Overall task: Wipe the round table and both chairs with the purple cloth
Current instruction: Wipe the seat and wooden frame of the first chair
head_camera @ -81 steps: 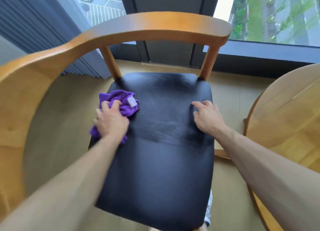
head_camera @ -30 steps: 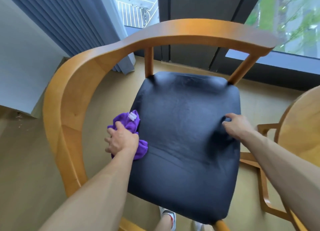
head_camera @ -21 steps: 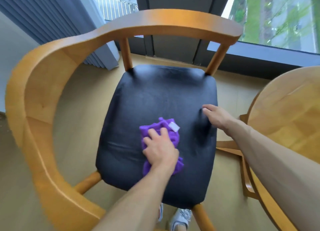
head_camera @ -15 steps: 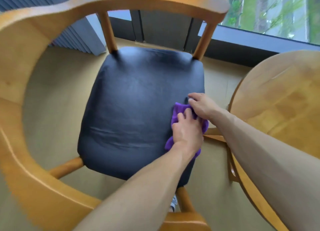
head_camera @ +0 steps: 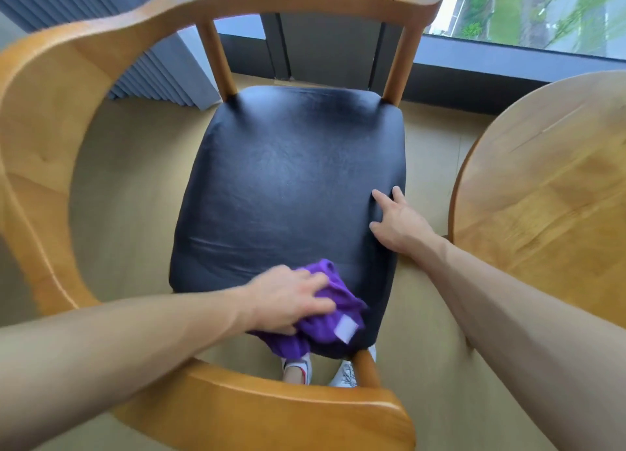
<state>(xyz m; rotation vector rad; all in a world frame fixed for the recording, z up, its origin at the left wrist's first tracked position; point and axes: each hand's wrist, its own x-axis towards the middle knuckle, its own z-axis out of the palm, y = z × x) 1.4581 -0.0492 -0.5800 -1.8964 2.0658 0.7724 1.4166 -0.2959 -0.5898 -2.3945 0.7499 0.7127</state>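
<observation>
Near edge of the black seat [head_camera: 288, 179]: left hand [head_camera: 288, 298], fingers fairly straight, presses the bunched purple cloth [head_camera: 325, 325] onto the cushion. Mid-right: right hand [head_camera: 396, 223], fingers spread apart, rests on the seat's right edge. Wooden armchair frame [head_camera: 44, 118] curves around; round bench [head_camera: 548, 193] stands right.

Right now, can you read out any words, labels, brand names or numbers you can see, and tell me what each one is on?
No text can be read in this view.
White tag sewn on the purple cloth under the left hand: any print is too small and blurred to read.
Black chair seat, wooden chair frame and round table: no lettering visible.
</observation>
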